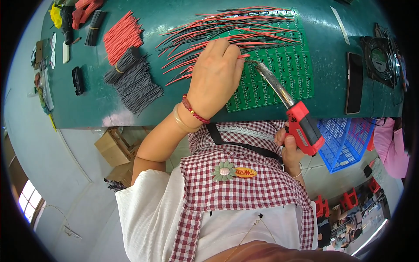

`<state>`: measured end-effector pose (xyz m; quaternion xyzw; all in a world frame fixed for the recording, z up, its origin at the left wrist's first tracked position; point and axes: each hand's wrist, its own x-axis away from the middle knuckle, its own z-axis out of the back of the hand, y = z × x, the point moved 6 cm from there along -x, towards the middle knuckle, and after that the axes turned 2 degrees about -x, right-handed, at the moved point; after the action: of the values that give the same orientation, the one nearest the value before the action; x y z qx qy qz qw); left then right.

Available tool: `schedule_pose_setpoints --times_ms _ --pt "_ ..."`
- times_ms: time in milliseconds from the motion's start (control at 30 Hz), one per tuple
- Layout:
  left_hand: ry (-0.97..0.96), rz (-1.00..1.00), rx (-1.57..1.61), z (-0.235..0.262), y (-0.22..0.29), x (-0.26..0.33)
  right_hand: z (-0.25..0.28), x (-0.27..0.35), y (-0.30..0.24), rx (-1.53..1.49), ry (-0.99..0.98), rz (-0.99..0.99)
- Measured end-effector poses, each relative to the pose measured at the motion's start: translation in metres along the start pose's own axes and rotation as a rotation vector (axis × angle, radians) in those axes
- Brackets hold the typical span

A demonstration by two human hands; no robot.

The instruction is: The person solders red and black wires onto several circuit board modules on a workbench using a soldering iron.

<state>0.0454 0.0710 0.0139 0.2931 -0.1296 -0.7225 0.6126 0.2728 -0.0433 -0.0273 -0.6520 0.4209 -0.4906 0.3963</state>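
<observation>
A green panel of small circuit boards (257, 89) lies on the table, with rows of red and black wires (192, 37) spread across its upper part and off its left side. My left hand (217, 70) is over the panel's left side, fingers pinched on a red wire (243, 56) whose end meets the board. Closed round the red and black handle of a soldering gun (304, 129) is my right hand (290, 148), held in front of the table edge. The gun's metal barrel points up and left, its tip close beside the pinched wire's end.
Left of the panel lie a red wire bundle (123, 37), a black wire bundle (139, 85) and a smaller black bundle (95, 28). A phone (354, 83) and a black fan (379, 59) are at the right. Below the table edge stands a blue plastic basket (342, 150).
</observation>
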Motion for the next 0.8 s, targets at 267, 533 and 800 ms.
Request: schedule_pose_setpoints --times_ms 267,533,800 --pt "-0.01 0.0 -0.016 -0.002 0.0 0.0 0.001 -0.001 0.0 0.076 0.001 -0.009" --pt "0.0 -0.005 -0.025 -0.002 0.0 0.0 -0.004 -0.004 -0.011 -0.041 0.022 0.009" --pt "-0.005 -0.005 -0.031 -0.002 0.0 0.0 0.0 -0.003 -0.008 -0.015 0.053 0.035"
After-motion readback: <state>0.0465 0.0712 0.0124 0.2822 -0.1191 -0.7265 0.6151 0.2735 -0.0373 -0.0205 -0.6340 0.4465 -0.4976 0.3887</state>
